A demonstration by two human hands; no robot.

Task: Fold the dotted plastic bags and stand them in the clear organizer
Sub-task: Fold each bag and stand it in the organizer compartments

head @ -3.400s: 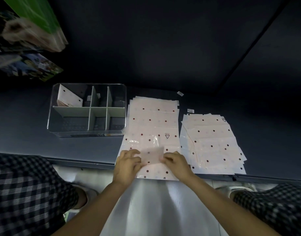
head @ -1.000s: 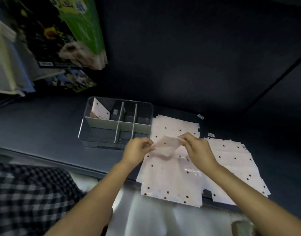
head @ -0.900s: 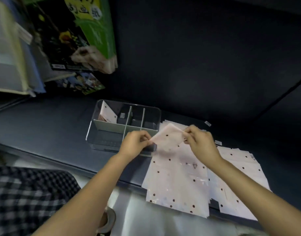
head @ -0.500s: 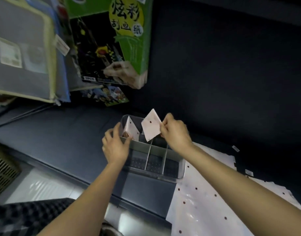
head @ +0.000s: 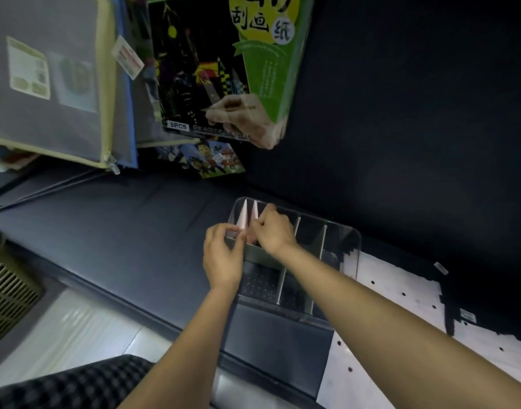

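The clear organizer [head: 354, 244] stands on the dark table, split by grey dividers. Two folded dotted bags [head: 255, 213] stand upright side by side in its far left compartment, their tips pointing up. My right hand [head: 273, 231] reaches into that compartment with curled fingers pinching the right folded bag. At the organizer's left near corner, my left hand [head: 223, 256] pinches the lower edge of the left folded bag [head: 242, 216]. Flat dotted bags [head: 400, 302] lie spread on the table to the right, partly under my right forearm.
A green scratch-paper pack [head: 253, 54], a grey zip pouch [head: 47, 84] and a cartoon pack [head: 203, 159] lean at the back left. A slatted basket [head: 5, 290] sits at the far left. The table edge [head: 120, 302] runs diagonally below my hands.
My hands lifted a folded bag off the flat pile and carried it left to the organizer. It now stands beside the first bag in the far left compartment, with both hands lowered onto them.
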